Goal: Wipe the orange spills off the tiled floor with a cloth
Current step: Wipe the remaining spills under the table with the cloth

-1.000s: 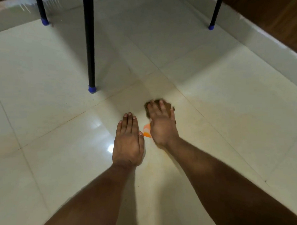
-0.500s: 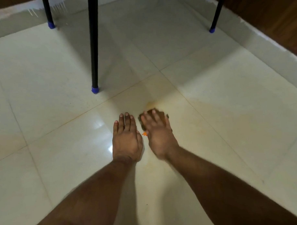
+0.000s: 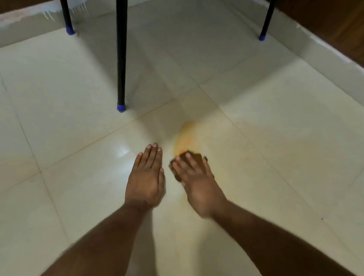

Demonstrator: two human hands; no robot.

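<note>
Two bare hands lie flat on the glossy cream floor (image 3: 280,146), whose large square tiles are split by thin grout lines and catch a bright glare near the left hand (image 3: 145,178). That hand rests palm down on bare tile, fingers straight and pressed together, holding nothing. Just beside it, the right hand (image 3: 199,182) presses a dark brown cloth (image 3: 195,158) flat to the floor with straight fingers slightly spread; the cloth's crumpled edges show beyond the fingertips and by the thumb. A pale orange smear (image 3: 184,138), thin and streaky, runs away from the cloth's far edge toward a grout line, touching the cloth. Fainter orange tints the tile right of it. Beyond, three slim black legs stand upright on round blue caps: the nearest leg (image 3: 120,57) close to the smear's left, the other two well apart near the back. A dark wooden wall (image 3: 338,18) borders the right side
</note>
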